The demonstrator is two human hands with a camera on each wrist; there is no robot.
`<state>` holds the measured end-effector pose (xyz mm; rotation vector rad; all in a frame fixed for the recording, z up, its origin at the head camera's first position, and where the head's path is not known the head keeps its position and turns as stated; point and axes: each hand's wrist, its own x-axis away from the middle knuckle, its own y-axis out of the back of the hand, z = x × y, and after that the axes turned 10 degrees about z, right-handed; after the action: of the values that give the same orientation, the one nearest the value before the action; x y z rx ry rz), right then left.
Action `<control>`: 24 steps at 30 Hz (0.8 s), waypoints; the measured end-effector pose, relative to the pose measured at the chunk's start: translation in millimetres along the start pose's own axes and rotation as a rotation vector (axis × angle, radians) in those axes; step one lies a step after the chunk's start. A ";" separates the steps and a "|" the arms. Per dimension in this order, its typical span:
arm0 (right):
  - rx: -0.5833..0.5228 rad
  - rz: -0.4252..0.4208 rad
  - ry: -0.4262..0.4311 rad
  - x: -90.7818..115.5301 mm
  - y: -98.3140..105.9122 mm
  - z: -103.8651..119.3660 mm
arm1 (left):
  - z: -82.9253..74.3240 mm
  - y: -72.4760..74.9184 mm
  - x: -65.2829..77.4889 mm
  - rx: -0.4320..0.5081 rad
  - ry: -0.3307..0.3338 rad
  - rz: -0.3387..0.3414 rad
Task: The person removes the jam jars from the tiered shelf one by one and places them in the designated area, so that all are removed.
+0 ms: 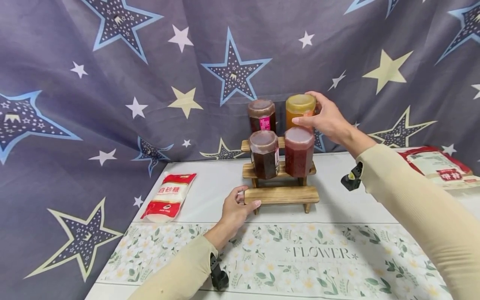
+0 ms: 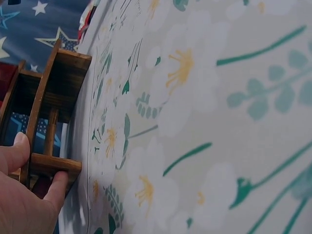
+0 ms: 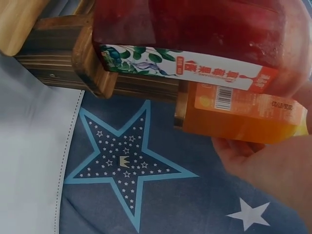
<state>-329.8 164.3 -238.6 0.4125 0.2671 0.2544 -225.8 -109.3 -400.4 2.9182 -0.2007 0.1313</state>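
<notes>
A stepped wooden rack (image 1: 283, 195) stands on the table with jars on its upper two tiers. My left hand (image 1: 233, 211) grips the left end of its bare lowest step, thumb on the front. At the top right, my right hand (image 1: 330, 118) holds a jar of orange-yellow jam (image 1: 294, 111) by its side near the yellow lid. In the right wrist view, this jar's base (image 3: 214, 114) is at the top tier. A jar of red jam (image 1: 299, 155) stands in front of it. On the left are two dark jam jars, one at the front (image 1: 264, 160) and one behind (image 1: 261, 112).
A red and white bag of sugar (image 1: 169, 196) lies left of the rack. Another red and white bag (image 1: 442, 168) lies at the right, beyond the right forearm. A star-patterned curtain (image 1: 221, 121) hangs close behind the rack. A flowered cloth (image 1: 300, 258) covers the table's front.
</notes>
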 end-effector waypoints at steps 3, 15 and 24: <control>0.000 -0.013 0.009 1.2 -0.8 -1.3 | 1.6 0.0 0.6 -0.006 0.001 0.004; -0.034 -0.084 0.009 4.7 3.3 2.7 | 1.8 0.0 0.7 -0.003 -0.010 0.018; -0.190 -0.133 0.047 19.0 27.6 4.5 | 3.0 3.5 0.5 -0.007 -0.023 0.015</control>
<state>-315.9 192.7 -226.8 0.1998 0.3117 0.1577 -225.6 -113.4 -402.5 2.9131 -0.2263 0.0992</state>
